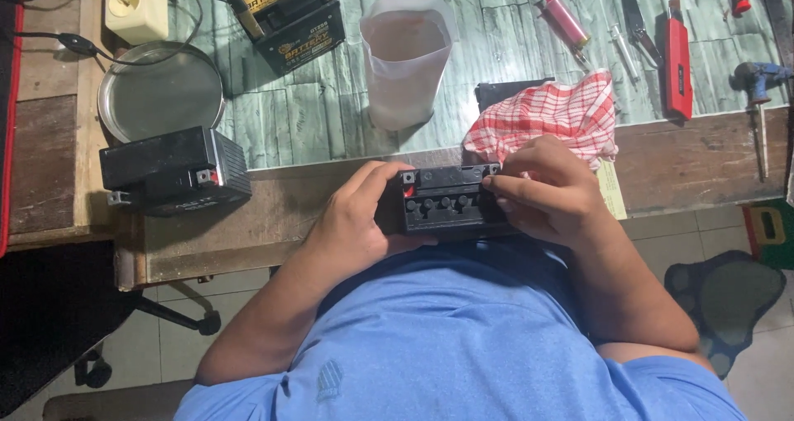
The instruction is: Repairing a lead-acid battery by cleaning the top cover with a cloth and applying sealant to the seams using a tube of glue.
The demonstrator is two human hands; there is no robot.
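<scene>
— Hands at work: where is the small black battery (447, 202)?

— At the near edge of the wooden surface (273, 193), against the person's body. Left hand (356, 214) grips its end, fingers curled round it; right hand (542, 193) pinches at the cap row, beside a red checked cloth (550, 115).

— Step?

— Seemingly working the top caps; a steady hold and a fine fingertip pull are called for.

A small repair workshop. Beyond the hands lie a red utility knife (677, 57), pliers (635, 20) and a screwdriver (758, 98) on a worn wooden workbench (686, 160). Spare black batteries (174, 170) sit off to the left of the hands.
</scene>
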